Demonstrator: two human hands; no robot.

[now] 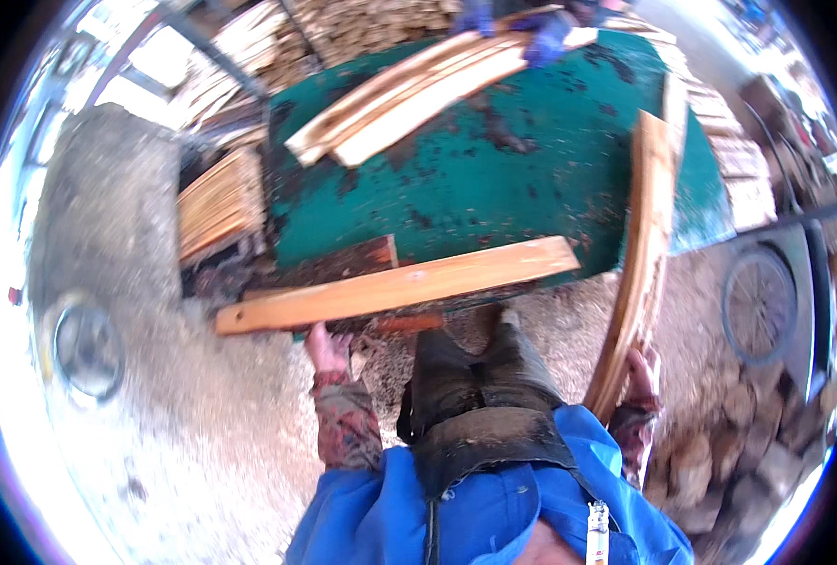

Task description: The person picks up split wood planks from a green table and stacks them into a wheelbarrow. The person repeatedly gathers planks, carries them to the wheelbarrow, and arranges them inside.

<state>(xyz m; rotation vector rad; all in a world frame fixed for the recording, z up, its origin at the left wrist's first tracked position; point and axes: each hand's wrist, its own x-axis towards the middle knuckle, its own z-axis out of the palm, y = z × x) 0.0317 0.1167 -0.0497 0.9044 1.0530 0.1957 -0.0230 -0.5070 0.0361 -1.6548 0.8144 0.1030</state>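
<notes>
**Both hands holding planks**

Your left grip is closed on the near edge of a long flat plank lying across the front of the green surface. Your right grip is clamped on a curved plank standing up at the side. Neither plank is put down yet. Farther off, more planks lie stacked, under another person's blue gloves.

Pale wooden plank, long and flat, lying almost crosswise over the near edge of the green worktop, left end jutting past the near left corner, underside touched there. Second board, reddish and bowed, standing on edge along the worktop's right edge, near end overhanging the near right corner.
</notes>
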